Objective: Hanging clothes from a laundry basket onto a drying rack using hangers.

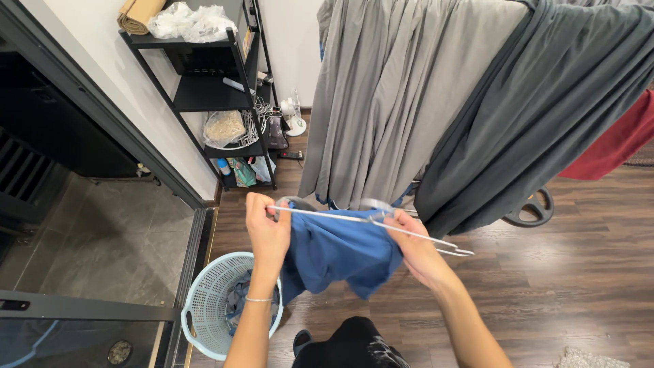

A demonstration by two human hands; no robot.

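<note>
Above the pale laundry basket [204, 307] I hold a blue garment [337, 255], crumpled and drooping from a thin wire hanger [368, 219]. Its long axis runs left to right, tilting down rightward. My left hand [267, 228] and right hand [414, 249] seem clenched on it.

Clear plastic bags [184, 20] on shelf [204, 95]

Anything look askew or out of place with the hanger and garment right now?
The blue garment hangs bunched on the wire hanger, covering only its left side; the right arm sticks out bare. Nothing looks spilled or damaged.
</note>
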